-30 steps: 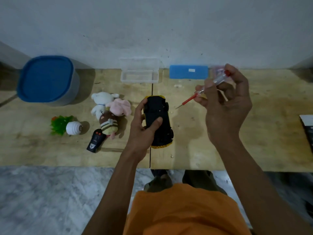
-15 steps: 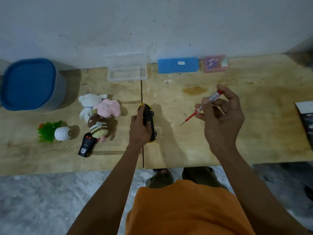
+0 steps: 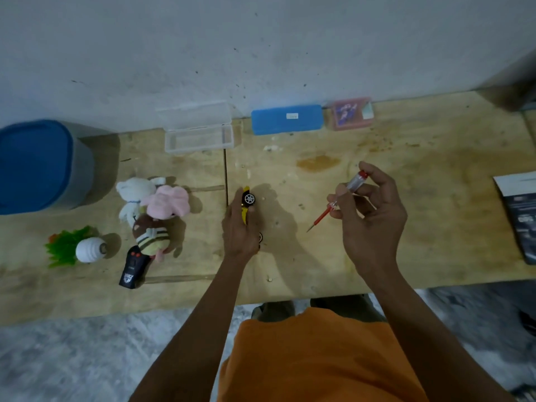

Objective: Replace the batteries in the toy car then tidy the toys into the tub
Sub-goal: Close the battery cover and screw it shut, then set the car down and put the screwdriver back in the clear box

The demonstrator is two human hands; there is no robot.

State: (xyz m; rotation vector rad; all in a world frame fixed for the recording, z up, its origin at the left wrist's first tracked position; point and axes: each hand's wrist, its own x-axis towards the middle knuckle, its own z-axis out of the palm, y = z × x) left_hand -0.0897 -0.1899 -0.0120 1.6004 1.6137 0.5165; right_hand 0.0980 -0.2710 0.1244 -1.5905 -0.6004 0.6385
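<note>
Toy car (image 3: 247, 208) now tipped onto its side on bench (image 3: 406, 242), gripped by left hand (image 3: 239, 227); screwdriver (image 3: 338, 200) pinched in right-hand fingers (image 3: 374, 181), poised for battery-cover screw.

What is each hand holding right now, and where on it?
Left hand grips the toy car around its body, tipped on its side. Right hand pinches the screwdriver by its clear handle.

Toy car (image 3: 249, 200) mostly behind left hand (image 3: 239, 230); tub (image 3: 34, 166) edge-cropped.
</note>
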